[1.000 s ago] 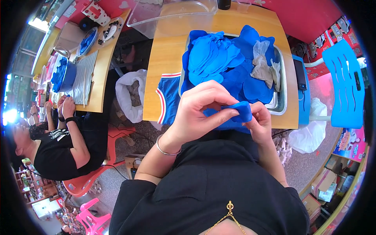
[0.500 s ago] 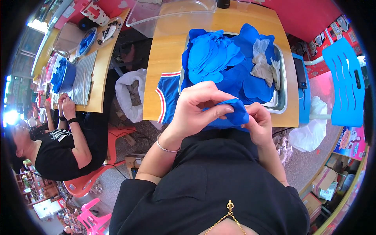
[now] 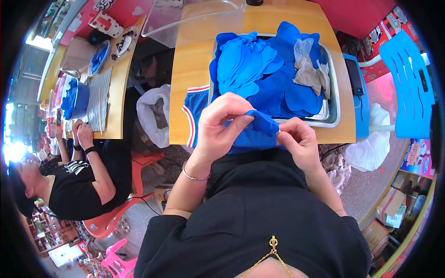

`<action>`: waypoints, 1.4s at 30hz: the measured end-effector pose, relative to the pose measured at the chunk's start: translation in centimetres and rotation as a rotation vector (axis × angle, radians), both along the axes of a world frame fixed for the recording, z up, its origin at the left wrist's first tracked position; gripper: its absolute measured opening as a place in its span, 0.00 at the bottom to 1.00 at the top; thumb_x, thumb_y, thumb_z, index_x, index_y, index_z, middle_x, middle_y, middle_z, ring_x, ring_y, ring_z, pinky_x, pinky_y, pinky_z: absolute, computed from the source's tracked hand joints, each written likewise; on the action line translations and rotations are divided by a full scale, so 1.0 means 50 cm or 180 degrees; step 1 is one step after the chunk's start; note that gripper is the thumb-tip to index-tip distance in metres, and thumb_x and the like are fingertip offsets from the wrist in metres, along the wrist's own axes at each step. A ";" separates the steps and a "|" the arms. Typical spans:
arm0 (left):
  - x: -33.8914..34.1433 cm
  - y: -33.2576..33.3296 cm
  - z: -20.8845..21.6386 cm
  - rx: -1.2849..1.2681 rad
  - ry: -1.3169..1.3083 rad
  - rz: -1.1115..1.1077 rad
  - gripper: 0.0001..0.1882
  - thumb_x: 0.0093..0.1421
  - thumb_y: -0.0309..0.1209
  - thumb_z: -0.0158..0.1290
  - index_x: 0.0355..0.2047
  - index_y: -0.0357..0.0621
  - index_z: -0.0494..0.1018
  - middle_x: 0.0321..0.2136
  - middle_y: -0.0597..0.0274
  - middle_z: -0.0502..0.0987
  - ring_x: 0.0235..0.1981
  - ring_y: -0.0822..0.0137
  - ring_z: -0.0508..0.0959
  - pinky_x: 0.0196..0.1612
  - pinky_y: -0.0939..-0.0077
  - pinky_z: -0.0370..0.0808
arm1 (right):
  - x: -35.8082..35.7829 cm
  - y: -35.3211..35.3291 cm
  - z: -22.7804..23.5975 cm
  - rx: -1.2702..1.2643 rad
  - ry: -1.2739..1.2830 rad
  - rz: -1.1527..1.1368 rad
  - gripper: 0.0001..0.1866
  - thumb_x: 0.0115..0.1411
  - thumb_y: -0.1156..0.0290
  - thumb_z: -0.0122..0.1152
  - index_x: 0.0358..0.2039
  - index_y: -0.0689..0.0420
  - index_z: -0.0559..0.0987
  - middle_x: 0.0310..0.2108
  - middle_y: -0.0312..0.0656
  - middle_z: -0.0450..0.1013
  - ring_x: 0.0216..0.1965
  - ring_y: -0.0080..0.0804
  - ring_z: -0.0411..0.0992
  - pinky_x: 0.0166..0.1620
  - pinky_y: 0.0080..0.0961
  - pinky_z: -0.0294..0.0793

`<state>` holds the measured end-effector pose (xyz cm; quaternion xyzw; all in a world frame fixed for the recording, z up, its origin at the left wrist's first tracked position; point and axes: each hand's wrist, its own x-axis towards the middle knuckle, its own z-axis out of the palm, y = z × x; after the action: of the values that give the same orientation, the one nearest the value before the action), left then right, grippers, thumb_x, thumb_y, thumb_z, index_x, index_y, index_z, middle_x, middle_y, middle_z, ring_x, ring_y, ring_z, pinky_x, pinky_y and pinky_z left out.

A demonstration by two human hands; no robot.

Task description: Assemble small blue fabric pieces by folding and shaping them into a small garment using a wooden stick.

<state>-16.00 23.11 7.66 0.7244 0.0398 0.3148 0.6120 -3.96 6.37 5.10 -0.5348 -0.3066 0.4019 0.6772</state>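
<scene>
Between my two hands a small blue fabric piece (image 3: 265,123) is stretched above the table's near edge. My left hand (image 3: 221,127) grips its left end between thumb and fingers. At its other end, my right hand (image 3: 297,140) pinches the edge, where a tiny pale spot shows at the fingertips. Just beyond them stands a metal tray (image 3: 334,104). Light blue petal-shaped pieces (image 3: 243,65) lie heaped in it on darker blue ones (image 3: 273,97). A crumpled translucent bag (image 3: 306,69) rests on the right side of this heap.
A blue garment with red and white trim (image 3: 196,109) lies left of the tray on the wooden table (image 3: 185,60). A clear bin (image 3: 194,16) stands behind. At right are a phone (image 3: 353,76) and a blue chair (image 3: 408,83). Another person (image 3: 83,180) sits at the left table.
Both hands have shifted slightly left, with more distance between them. The fabric piece, bunched before, is now drawn out longer between them. The view has tilted a little.
</scene>
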 end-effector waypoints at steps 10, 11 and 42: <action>0.000 -0.016 -0.017 -0.1149 -0.0645 -0.0440 0.01 0.60 0.21 0.45 0.32 0.36 0.65 0.34 0.49 0.73 0.33 0.67 0.76 0.36 0.76 0.77 | -0.007 0.000 -0.004 0.0057 0.0554 0.0204 0.05 0.58 0.72 0.56 0.32 0.58 0.72 0.26 0.32 0.69 0.24 0.14 0.67 0.24 0.08 0.62; -0.001 -0.018 -0.016 -0.1332 -0.0570 -0.0430 0.02 0.60 0.21 0.45 0.32 0.36 0.64 0.34 0.50 0.73 0.33 0.67 0.76 0.37 0.76 0.77 | -0.007 -0.001 -0.005 0.0052 0.0578 0.0199 0.05 0.57 0.72 0.57 0.32 0.57 0.72 0.26 0.32 0.69 0.24 0.14 0.67 0.24 0.08 0.62; 0.007 -0.062 -0.050 -0.3096 0.0285 -0.0221 0.11 0.56 0.26 0.55 0.40 0.44 0.69 0.32 0.64 0.76 0.31 0.73 0.76 0.31 0.79 0.75 | -0.005 0.034 0.025 0.0064 -0.0321 -0.0519 0.11 0.51 0.79 0.64 0.34 0.59 0.74 0.22 0.24 0.63 0.19 0.06 0.52 0.21 0.07 0.48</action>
<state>-15.64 19.98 5.17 0.3683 0.1844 0.2076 0.8873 -4.24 8.09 6.35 -0.5707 -0.2998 0.3149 0.6966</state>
